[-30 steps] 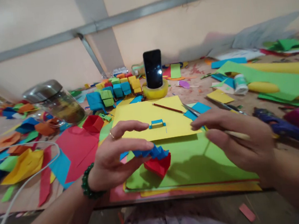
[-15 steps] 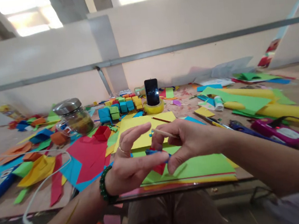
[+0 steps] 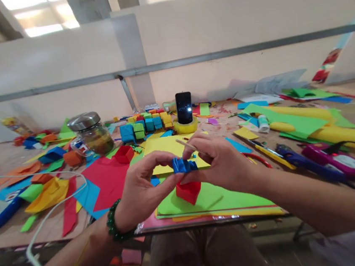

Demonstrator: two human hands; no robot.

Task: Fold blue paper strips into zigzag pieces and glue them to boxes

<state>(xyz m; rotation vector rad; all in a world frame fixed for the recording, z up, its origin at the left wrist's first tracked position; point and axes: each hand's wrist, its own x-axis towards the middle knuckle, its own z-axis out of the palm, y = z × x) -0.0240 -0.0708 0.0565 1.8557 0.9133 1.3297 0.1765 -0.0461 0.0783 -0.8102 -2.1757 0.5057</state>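
Above the stack of coloured paper, my left hand (image 3: pixel 147 191) pinches a small blue folded paper piece (image 3: pixel 182 166) between thumb and fingers. My right hand (image 3: pixel 221 160) grips the other end of that piece, thumb below it. A thin wooden stick (image 3: pixel 185 144) also sits among my right fingers, its pale tip pointing left. Just under the blue piece, an open red paper box (image 3: pixel 189 194) rests on the green sheets (image 3: pixel 241 196); its upper edge is partly hidden by my hands. Behind them lies a yellow sheet (image 3: pixel 161 145).
Left stand a lidded glass jar (image 3: pixel 95 135) and a second red paper box (image 3: pixel 124 154). Small paper cubes (image 3: pixel 139 130) and a phone (image 3: pixel 184 107) on a yellow tape roll (image 3: pixel 185 126) are at the back. Blue-handled pliers (image 3: pixel 307 163) and a magenta device (image 3: pixel 339 160) lie right. A white cable (image 3: pixel 55 205) crosses the left.
My left fingers, stretched out before, have closed on the blue paper piece. It has come up and turned more into view, and the red box beneath shows more clearly. The stick stays in my right hand.
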